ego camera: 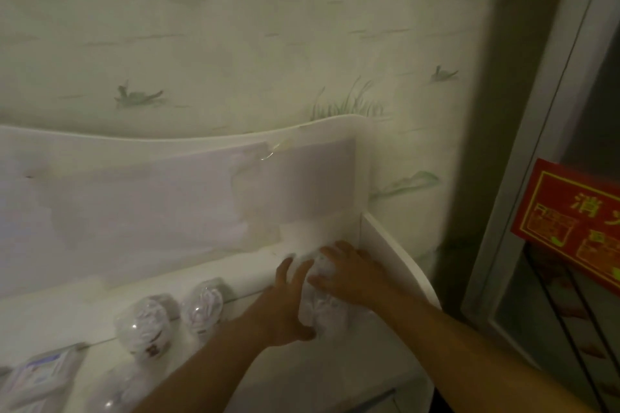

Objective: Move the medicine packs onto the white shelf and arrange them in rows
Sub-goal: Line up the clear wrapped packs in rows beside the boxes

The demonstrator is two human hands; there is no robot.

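Observation:
A clear plastic medicine pack (317,307) with white contents lies at the right end of the white shelf (255,265), close to its side wall. My left hand (288,305) grips the pack's left side, thumb underneath. My right hand (349,273) rests over its top and right side with fingers spread. Two similar clear packs (144,325) (203,305) lie side by side further left on the shelf. A flat white packet with a bluish label (37,375) sits at the lower left. The frame is dim and blurred.
The shelf has a tall white back panel (167,184) and a curved right side wall (396,255). Behind is wallpaper with green boats and grass. At the right stand a dark post, a glass door and a red sign (570,225).

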